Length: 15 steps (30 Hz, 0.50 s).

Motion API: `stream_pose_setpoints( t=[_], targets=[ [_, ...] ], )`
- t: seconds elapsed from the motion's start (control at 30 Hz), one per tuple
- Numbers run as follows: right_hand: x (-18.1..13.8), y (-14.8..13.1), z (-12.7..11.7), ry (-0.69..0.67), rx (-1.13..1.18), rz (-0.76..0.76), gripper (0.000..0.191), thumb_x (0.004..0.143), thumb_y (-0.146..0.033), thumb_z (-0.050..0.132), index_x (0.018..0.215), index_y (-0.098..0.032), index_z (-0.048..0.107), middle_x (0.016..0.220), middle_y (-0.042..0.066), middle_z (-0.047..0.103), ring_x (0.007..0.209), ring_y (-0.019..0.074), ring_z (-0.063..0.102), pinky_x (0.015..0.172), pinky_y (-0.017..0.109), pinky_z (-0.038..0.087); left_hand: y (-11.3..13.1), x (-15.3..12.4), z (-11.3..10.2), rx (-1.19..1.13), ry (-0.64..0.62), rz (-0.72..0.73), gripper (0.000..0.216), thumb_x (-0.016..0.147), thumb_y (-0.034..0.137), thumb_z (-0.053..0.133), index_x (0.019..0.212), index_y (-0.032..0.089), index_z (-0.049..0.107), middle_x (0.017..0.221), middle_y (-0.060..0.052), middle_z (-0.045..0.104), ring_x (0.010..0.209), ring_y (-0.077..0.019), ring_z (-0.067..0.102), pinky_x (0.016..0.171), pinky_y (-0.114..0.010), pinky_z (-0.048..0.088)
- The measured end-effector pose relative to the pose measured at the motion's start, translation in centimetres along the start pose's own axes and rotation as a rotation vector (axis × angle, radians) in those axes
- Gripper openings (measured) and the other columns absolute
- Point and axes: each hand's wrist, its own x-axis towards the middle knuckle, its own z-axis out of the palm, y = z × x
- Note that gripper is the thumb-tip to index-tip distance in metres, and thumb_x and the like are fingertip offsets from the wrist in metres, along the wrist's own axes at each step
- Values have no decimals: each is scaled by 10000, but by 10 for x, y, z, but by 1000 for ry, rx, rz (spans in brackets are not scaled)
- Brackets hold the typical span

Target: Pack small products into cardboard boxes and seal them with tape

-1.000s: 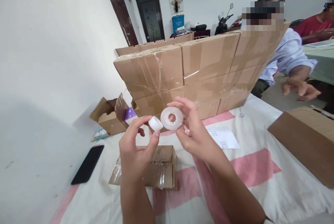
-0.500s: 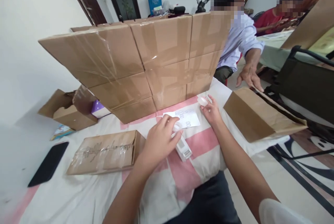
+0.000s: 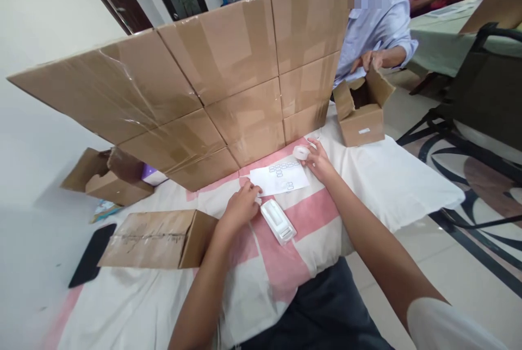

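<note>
1. Cloth (image 3: 285,271) in pink and white carries an oblong white case (image 3: 279,222).
2. Left hand (image 3: 240,204), half curled, touches a small white piece (image 3: 258,199) mostly hidden by its fingertips; whether it grips this, I cannot tell.
3. Printed sheet (image 3: 277,180) lies between the hands.
4. Right hand (image 3: 320,162), loosely curled, pinches a pale ring (image 3: 300,152) beside the sheet's far corner.
5. Co-worker's hand (image 3: 372,60) touches an open carton (image 3: 362,128), its inside dark.

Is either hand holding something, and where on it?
The right hand holds a whitish ring by its near edge. A small white piece is at the left hand's fingertips; any grip is hidden.
</note>
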Motion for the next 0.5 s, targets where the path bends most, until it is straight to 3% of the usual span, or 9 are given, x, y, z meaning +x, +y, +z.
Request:
stream_pose_setpoints(
  t=[0.1,0.17,0.27,0.33,0.43,0.5],
  targets=[
    [-4,0,11,-63,-86,-46,681,572,-109,636,1208,-294,482,1145,13,621,790,144,582,528,214,462,-14,1,-8,-69,-184,148,320,781,100,554,1024,251,696,1070,-42,629,897,-191,625,798,-305,485],
    [-7,0,18,-95,-148,-90,659,596,-136,663,1208,-291,476,1149,21,617,816,154,579,519,211,450,-17,6,-9,-162,-173,188,234,828,177,572,1013,240,700,1019,-41,656,887,-193,619,791,-303,483],
    [-14,1,27,-144,-234,-135,628,627,-158,655,1212,-283,462,1166,39,603,822,158,576,522,216,432,-13,15,1,-363,-78,166,237,855,333,638,1063,235,694,979,-27,698,784,-177,599,732,-296,484],
    [-20,4,33,-188,-313,-175,625,638,-146,625,1226,-275,457,1207,56,584,841,162,579,582,244,468,-8,20,17,-507,58,121,306,854,398,661,1103,222,694,960,-27,692,742,-162,581,712,-288,484],
    [-32,8,42,-279,-510,-240,638,671,-124,574,1280,-264,445,1286,85,557,956,202,589,733,318,525,-1,27,42,-631,275,62,357,909,424,599,1173,197,679,948,-40,633,786,-161,564,759,-291,483],
    [-41,9,50,-352,-672,-287,645,699,-104,543,1319,-252,442,1329,106,538,1034,236,581,801,362,533,1,29,52,-644,356,55,399,953,424,542,1261,190,641,958,-44,588,826,-165,553,800,-298,477]
  ],
)
